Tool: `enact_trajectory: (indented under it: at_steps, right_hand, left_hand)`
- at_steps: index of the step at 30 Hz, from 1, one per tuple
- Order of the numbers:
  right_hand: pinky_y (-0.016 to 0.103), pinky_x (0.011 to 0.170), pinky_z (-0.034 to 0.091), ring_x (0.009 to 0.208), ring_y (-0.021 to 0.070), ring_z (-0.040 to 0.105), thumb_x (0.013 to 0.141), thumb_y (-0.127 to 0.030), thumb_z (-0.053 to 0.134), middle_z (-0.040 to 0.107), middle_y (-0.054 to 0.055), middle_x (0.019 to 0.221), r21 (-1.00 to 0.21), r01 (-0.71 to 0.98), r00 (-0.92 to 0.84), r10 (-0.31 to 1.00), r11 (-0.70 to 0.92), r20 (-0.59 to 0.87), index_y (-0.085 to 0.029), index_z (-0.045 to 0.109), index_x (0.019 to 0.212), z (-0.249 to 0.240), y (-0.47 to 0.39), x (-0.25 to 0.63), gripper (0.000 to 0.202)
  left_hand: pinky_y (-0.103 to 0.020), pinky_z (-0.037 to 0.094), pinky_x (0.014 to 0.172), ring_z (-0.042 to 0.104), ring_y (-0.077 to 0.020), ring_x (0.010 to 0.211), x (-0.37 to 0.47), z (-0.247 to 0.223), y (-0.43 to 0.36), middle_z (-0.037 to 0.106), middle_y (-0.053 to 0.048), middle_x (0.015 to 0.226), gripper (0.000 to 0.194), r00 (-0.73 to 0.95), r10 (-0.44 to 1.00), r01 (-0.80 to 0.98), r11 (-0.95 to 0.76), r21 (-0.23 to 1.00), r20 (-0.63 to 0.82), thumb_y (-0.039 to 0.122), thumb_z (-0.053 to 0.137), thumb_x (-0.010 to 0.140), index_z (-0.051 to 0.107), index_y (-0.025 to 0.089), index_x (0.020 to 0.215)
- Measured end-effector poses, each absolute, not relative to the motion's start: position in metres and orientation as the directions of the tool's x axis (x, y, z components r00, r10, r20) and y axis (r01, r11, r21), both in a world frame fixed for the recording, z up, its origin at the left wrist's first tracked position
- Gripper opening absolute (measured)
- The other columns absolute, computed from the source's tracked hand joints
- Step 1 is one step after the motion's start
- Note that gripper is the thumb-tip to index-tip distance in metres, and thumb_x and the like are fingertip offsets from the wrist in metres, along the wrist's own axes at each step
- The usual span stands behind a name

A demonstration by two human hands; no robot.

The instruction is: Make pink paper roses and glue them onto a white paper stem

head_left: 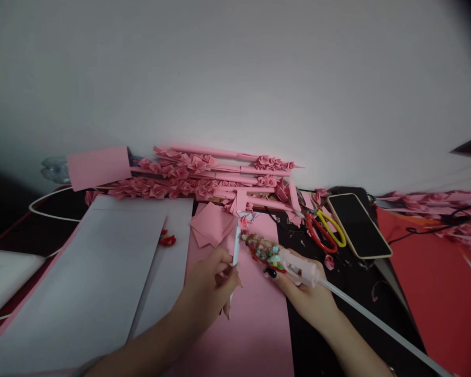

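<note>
My left hand (pixel 212 285) pinches a thin white paper stem (pixel 236 246) held nearly upright. A small pink paper flower (pixel 245 220) shows at the top of the stem. In my right hand (pixel 308 293) is a hot glue gun (pixel 265 248) covered in colourful charms, with a long whitish glue stick (pixel 377 324) running out of its back. The gun's nozzle points at the upper stem, close below the flower; whether they touch I cannot tell. Beneath both hands lies pink paper (pixel 255 324), with folded pink pieces (pixel 212 225) behind it.
Pink paper flower stems (pixel 188 183) are piled along the wall. Scissors (pixel 325 230) with red and yellow handles lie beside a phone (pixel 359 225) on the right. Red paper (pixel 435 293) is at far right, white sheets (pixel 90 272) at left. A white cable (pixel 43 201) curves at left.
</note>
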State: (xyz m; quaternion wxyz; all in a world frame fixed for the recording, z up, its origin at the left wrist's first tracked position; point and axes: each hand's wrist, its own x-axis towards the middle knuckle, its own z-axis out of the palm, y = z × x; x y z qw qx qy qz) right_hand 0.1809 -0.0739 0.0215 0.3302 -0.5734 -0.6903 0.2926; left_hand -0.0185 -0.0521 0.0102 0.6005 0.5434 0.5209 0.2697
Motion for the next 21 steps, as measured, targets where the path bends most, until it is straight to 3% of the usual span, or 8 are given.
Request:
enact_trajectory:
  at_steps: [4, 8, 15, 21]
  right_hand:
    - [0.028, 0.062, 0.051, 0.067, 0.0185, 0.062, 0.082, -0.024, 0.053, 0.063, 0.004, 0.072, -0.763, 0.621, -0.130, 0.984, 0.177, 0.122, -0.017, 0.058, 0.075, 0.0236, -0.0741, 0.1804, 0.012]
    - [0.030, 0.064, 0.052, 0.063, 0.0181, 0.061, 0.082, -0.024, 0.053, 0.060, 0.003, 0.065, -0.748, 0.639, -0.129, 0.984, 0.177, 0.123, -0.018, 0.058, 0.072, 0.0264, -0.0722, 0.1788, 0.013]
    - [0.028, 0.055, 0.050, 0.060, 0.0189, 0.061, 0.082, -0.024, 0.052, 0.063, 0.003, 0.064, -0.752, 0.640, -0.087, 0.987, 0.159, 0.134, -0.019, 0.063, 0.074, 0.0282, -0.0714, 0.1775, 0.014]
    - [0.030, 0.065, 0.052, 0.061, 0.0174, 0.060, 0.083, -0.022, 0.052, 0.063, 0.003, 0.069, -0.778, 0.600, -0.153, 0.981, 0.188, 0.119, -0.018, 0.063, 0.080, 0.0294, -0.0708, 0.1778, 0.012]
  left_hand:
    - [-0.016, 0.034, 0.031, 0.048, -0.0044, 0.028, -0.0192, 0.0088, -0.0522, 0.063, 0.004, 0.068, 0.011, 0.327, 0.886, 0.241, 0.258, 0.936, -0.328, 0.025, 0.048, 0.081, 0.043, 0.020, 0.073]
    - [-0.016, 0.034, 0.030, 0.049, -0.0047, 0.029, -0.0200, 0.0070, -0.0527, 0.064, 0.003, 0.071, 0.010, 0.340, 0.881, 0.247, 0.255, 0.935, -0.330, 0.024, 0.048, 0.081, 0.042, 0.020, 0.074]
    - [-0.016, 0.032, 0.029, 0.048, -0.0047, 0.028, -0.0193, 0.0051, -0.0522, 0.064, 0.004, 0.072, 0.013, 0.335, 0.880, 0.255, 0.259, 0.932, -0.336, 0.025, 0.047, 0.083, 0.040, 0.020, 0.074]
    - [-0.017, 0.034, 0.030, 0.050, -0.0054, 0.029, -0.0201, 0.0055, -0.0519, 0.064, 0.003, 0.072, 0.013, 0.344, 0.880, 0.243, 0.254, 0.936, -0.328, 0.026, 0.047, 0.083, 0.040, 0.020, 0.073]
